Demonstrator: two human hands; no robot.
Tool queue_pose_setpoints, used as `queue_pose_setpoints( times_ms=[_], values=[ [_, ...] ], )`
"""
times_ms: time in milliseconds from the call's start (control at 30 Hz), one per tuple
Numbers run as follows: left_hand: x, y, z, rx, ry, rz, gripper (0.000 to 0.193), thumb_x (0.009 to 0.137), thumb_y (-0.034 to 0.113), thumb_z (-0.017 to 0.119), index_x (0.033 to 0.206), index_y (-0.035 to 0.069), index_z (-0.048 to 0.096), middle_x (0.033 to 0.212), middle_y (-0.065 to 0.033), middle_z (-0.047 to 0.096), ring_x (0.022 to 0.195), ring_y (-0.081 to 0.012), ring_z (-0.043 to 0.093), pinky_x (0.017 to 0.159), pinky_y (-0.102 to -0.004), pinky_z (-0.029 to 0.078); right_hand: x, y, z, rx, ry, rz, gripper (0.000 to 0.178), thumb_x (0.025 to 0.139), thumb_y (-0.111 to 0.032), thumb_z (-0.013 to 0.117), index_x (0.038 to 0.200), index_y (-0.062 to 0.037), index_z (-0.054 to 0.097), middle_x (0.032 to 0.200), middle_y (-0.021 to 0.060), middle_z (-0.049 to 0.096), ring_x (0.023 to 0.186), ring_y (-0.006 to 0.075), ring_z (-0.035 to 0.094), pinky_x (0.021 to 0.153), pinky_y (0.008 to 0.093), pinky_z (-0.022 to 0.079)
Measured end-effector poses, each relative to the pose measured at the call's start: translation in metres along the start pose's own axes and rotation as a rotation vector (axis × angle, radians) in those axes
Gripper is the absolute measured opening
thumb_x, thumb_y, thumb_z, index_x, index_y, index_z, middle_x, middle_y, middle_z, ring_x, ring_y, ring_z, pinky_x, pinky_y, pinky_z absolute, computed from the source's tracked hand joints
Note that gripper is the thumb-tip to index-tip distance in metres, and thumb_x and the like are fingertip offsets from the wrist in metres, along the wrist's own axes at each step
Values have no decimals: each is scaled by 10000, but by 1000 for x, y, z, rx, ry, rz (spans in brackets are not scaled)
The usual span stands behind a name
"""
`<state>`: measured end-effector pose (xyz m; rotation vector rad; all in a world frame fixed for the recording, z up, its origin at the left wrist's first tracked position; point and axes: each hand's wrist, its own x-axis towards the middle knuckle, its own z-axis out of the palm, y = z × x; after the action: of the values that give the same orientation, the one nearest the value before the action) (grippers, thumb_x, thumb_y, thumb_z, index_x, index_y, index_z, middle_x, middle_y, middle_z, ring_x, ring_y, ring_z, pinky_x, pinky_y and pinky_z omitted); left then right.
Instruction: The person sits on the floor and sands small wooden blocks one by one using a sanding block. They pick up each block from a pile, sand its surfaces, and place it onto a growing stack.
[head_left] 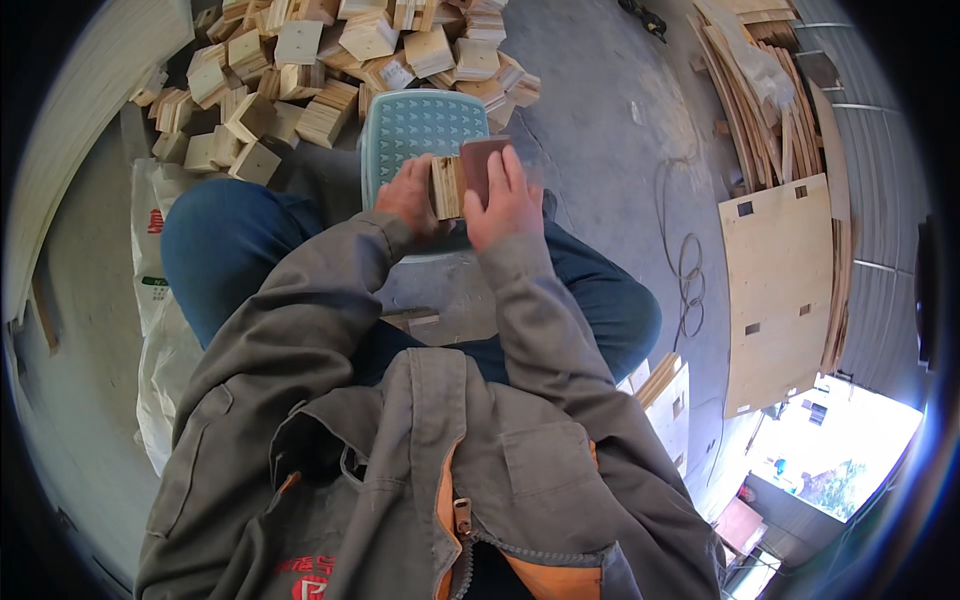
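Observation:
In front of me, over a pale teal plastic stool (400,122) with a patterned top, I hold a plywood block (446,188) with layered edges. My left hand (408,194) is closed on the block's left side. My right hand (508,202) is closed around a flat, reddish-brown rectangular piece (484,160), which lies against the block's right side. It looks like a sanding block, but its working face is hidden. My fingertips under the plywood block do not show.
Beyond the stool is a heap of plywood blocks (300,85). A white sack (165,345) lies at my left. A thin cable (686,275) coils on the floor at right, near leaning plywood sheets (780,290). My knees flank the stool.

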<state>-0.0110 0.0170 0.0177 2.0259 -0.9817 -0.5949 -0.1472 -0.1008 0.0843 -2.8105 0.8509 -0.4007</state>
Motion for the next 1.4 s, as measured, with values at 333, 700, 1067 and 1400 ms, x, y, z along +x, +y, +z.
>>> queue_pose_setpoints(
  times_ms=[333,700,1067,1400],
  values=[
    [0,2,2,-11,19,23,917,704,347,914,1465,158,438,1392,-186,582,1246,-418,626,1019,-496,544,-66,-8,-27,47,0,-71,728,838,-244,785,1494,-22,565,1626,139,459,1127,395,575,1024,502,493],
    [2,5,-2,-2,-25,-6,946,692,354,912,1477,170,418,1405,-154,563,1297,-394,586,1039,-504,509,61,-6,5,-43,-5,141,644,888,-316,720,1504,-182,587,1634,76,469,1195,408,584,1074,503,484],
    [-4,9,-5,41,-33,-19,931,744,426,897,1504,174,423,1450,-152,555,1342,-389,563,1032,-543,476,-60,-18,-29,51,-40,-104,622,870,-253,767,1471,-158,635,1617,168,455,1135,412,587,1013,512,491],
    [-3,2,2,51,-15,-12,913,774,425,861,1521,170,404,1475,-144,537,1367,-381,546,1044,-550,470,-13,-23,-7,47,17,-102,609,842,-241,774,1440,-214,664,1608,88,480,1139,386,596,1013,511,499]
  ],
)
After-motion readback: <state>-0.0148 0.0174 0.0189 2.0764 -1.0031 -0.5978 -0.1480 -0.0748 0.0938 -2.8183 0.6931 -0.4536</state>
